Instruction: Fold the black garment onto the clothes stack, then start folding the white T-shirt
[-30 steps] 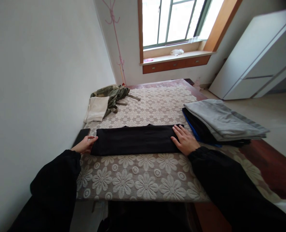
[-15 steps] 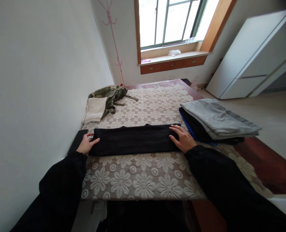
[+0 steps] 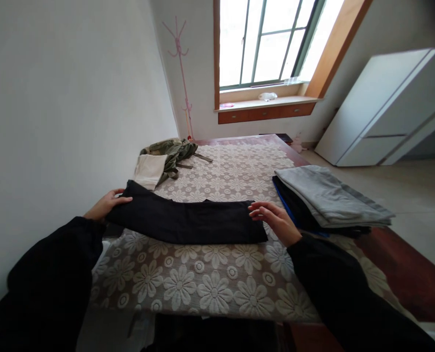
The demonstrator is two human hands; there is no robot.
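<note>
A long folded black garment [image 3: 188,221] lies across the flower-patterned lace tablecloth [image 3: 210,278]. My left hand [image 3: 105,204] grips its left end and holds that end raised off the table near the wall. At the garment's right end, my right hand [image 3: 274,220] hovers with fingers spread, fingertips at the upper right corner of the cloth. Both arms wear black sleeves.
A stack of folded clothes [image 3: 327,200], grey on top of black and blue, sits at the right of the table. A white folded cloth [image 3: 149,170] and an olive green garment [image 3: 171,151] lie at the far left. The wall runs along the left; a white cabinet [image 3: 389,107] stands at the right.
My left hand took hold of the garment's left end and lifted it up and leftward. My right hand rose off the right end. The view tilted up slightly.
</note>
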